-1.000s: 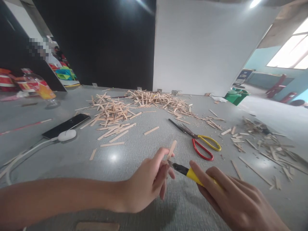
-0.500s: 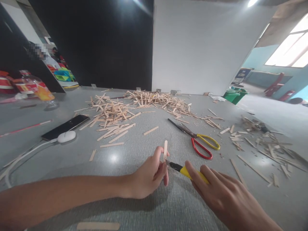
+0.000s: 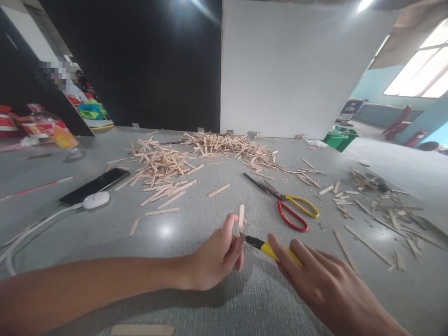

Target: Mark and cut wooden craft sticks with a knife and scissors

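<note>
Grey, faintly textured tabletop (image 3: 105, 233) fills the lower half of the head view. It is backed by a black wall panel (image 3: 140, 60) on the left and a white board (image 3: 287, 70) on the right. Past the white board's edge the room opens to pale blue walls and a bright window (image 3: 420, 74). A green bin (image 3: 341, 139) stands on the floor there; what it holds cannot be seen.

At far left a clear plastic bottle (image 3: 52, 133) lies tilted, with orange liquid inside and a red and orange label too blurred to read. A dark phone (image 3: 94, 185) lies flat on the table, a white oval device (image 3: 96, 199) just beside it with a white cable (image 3: 31, 228) trailing toward the near edge.

Two heaps of loose sticks (image 3: 164, 163) spread across the middle and back of the table, and single ones lie scattered around them. Scissors (image 3: 290, 205) with one red and one yellow loop lie shut to the right of centre. Farther right is a litter of thin offcuts (image 3: 385, 210).

Near the front edge, the left hand (image 3: 215, 256) pinches a short wooden stick (image 3: 241, 217) between thumb and fingers, holding it upright above the table. The right hand (image 3: 322, 284) is wrapped around the yellow handle of a utility knife (image 3: 271, 249). The knife's black nose and blade tip meet the stick's lower end, right by the left thumb.
</note>
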The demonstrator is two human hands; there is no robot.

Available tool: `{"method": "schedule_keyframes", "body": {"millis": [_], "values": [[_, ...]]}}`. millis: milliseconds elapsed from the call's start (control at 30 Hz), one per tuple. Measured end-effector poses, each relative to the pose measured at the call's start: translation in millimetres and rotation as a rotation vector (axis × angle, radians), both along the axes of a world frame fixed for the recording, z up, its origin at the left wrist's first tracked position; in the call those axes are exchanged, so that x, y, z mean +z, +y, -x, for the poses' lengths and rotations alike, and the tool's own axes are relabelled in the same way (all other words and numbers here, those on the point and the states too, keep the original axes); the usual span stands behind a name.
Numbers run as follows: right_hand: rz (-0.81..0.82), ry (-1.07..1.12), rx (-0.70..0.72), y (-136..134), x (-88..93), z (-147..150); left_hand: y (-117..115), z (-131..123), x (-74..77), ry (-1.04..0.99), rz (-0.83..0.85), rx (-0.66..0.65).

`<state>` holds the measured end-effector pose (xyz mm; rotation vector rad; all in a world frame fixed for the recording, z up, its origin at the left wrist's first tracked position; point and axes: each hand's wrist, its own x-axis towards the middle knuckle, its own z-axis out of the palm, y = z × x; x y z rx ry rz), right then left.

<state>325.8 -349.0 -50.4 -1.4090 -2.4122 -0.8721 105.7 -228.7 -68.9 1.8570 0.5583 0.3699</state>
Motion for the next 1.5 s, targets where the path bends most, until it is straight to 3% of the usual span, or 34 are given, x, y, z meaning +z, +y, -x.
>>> {"method": "schedule_keyframes", "body": {"millis": [367, 767, 1133, 1400, 1500], "values": [[0.008, -0.001, -0.009, -2.7, -5.7, -2.6, -0.5, -0.2, -3.1, -0.003, -0.009, 0.018], [-0.003, -0.061, -0.027, -1.6, 2.4, 1.8, 0.4, 0.3, -4.1, 0.031, -0.022, 0.007], [-0.007, -0.059, -0.164, 4.9, -8.1, 5.4, 5.7, 0.0, -1.2, 0.075, -0.035, -0.114], [-0.022, -0.214, -0.128, 12.8, 26.1, 10.1, 9.2, -2.8, 2.2, 0.068, -0.007, -0.118], [-0.012, -0.218, -0.116, 14.8, 31.4, 9.2, 10.7, -3.1, 1.4, 0.055, 0.081, -0.142]]}}
